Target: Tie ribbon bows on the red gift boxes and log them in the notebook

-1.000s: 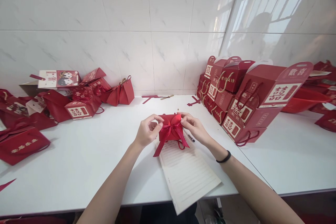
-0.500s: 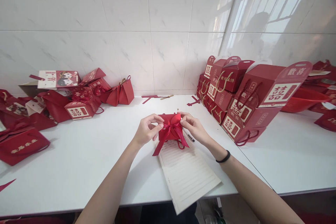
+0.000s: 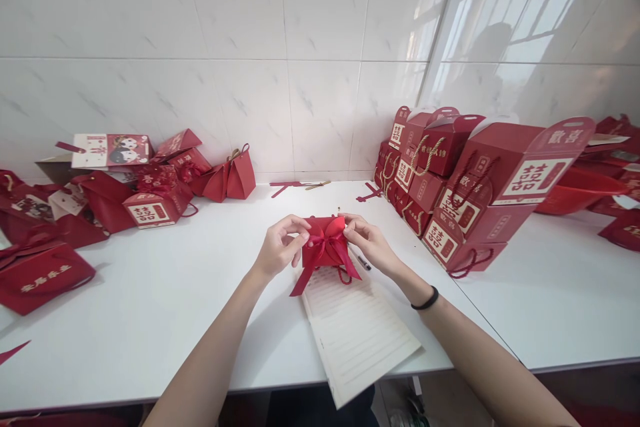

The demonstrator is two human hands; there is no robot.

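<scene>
A small red gift box (image 3: 327, 257) stands over the top of a lined notepad (image 3: 357, 333), with a dark red ribbon bow (image 3: 327, 239) across its front. My left hand (image 3: 285, 247) pinches the bow's left loop between thumb and fingers. On the opposite side, the thumb and fingers of my right hand (image 3: 373, 245) are closed on the right loop. Two ribbon tails hang down in front of the box, and a thin red cord shows below it. Just under my right hand lies a pen (image 3: 363, 261), partly hidden.
Stacked red boxes (image 3: 475, 200) with cord handles stand at the right, a red bowl (image 3: 580, 190) behind them. More red boxes (image 3: 157, 207) crowd the left side. Ribbon scraps (image 3: 286, 187) lie near the tiled wall. The notepad overhangs the table's (image 3: 200, 320) front edge.
</scene>
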